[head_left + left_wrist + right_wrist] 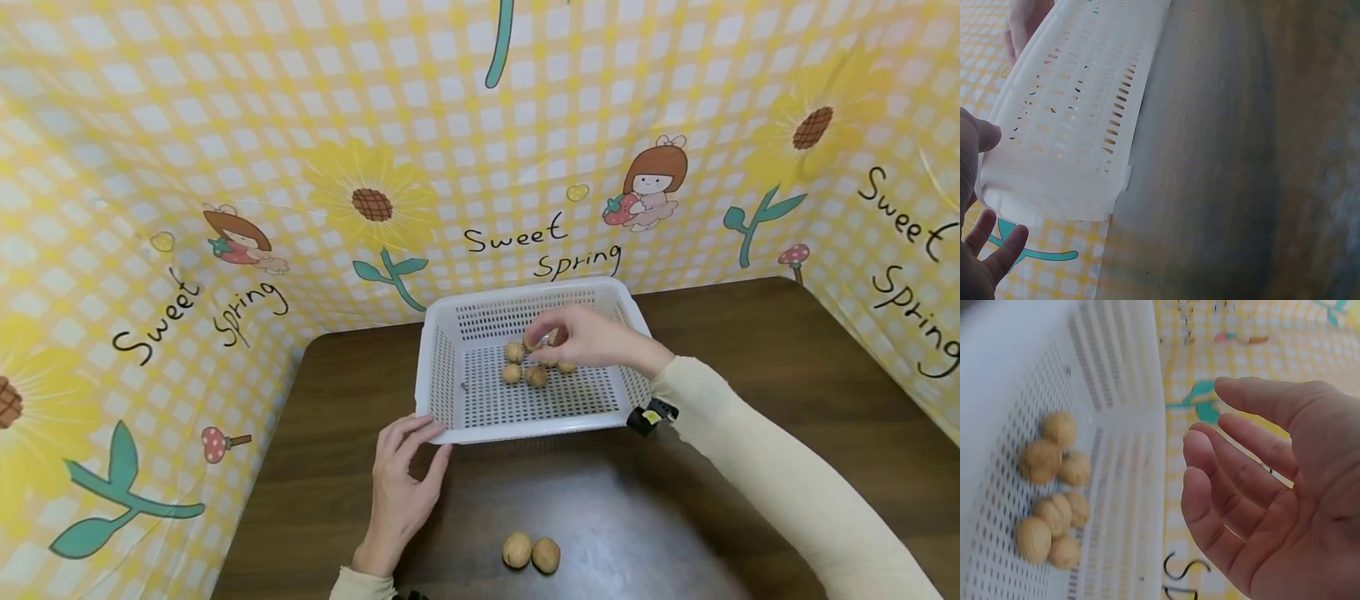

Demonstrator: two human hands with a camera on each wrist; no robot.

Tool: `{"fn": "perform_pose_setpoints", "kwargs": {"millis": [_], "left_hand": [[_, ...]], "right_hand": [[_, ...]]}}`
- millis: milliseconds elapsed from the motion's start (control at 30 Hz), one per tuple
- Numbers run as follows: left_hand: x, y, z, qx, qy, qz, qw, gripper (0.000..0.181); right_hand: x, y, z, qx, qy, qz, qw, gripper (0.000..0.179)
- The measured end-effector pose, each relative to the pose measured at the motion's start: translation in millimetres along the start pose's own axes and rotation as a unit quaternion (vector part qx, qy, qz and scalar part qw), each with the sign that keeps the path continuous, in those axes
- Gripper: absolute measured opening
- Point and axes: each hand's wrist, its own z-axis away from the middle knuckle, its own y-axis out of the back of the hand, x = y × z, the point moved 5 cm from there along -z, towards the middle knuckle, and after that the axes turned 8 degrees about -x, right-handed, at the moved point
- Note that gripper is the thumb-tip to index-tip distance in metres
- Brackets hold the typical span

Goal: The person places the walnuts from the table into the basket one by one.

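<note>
A white perforated plastic basket (525,435) holds several walnuts (513,374), gathered toward its middle. Over them, my right hand (585,335) hovers with loosely bent fingers. The right wrist view shows that hand (1291,481) holding nothing, thumb and fingertips apart, with the walnuts (1040,461) lower down in the basket. At the basket's near left corner, my left hand (405,475) touches the rim with nearly straight fingertips, its thumb in front of the wall. In the left wrist view, two fingers (1007,253) extend beside the basket (1079,181) without curling round it.
Two more walnuts (531,552) lie side by side on the dark wooden table (720,467), in front of the basket. A yellow checked cloth (480,167) with flower prints hangs behind and at both sides of the table. A black strap (651,415) is on the right wrist.
</note>
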Motion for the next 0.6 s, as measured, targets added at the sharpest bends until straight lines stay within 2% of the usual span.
{"fn": "perform_pose_setpoints", "kwargs": {"millis": [300,433,600], "left_hand": [[-1.3,0.6,-1.2,-0.002,-0.006,-0.003,1.0,0.031],[-1.9,0.4,-2.8,-0.003,-0.001,0.001,1.0,0.031],[-0.7,-0.4,-1.5,0.001,-0.004,0.001,1.0,0.031]], "right_hand": [[-28.2,-48.2,26.6,0.03,0.089,-0.022,0.9954,0.035],[-35.6,-72.6,33.8,0.048,0.108,-0.025,0.9927,0.028],[-40.2,-102.0,43.3,0.034,0.137,-0.062,0.9881,0.018]]}}
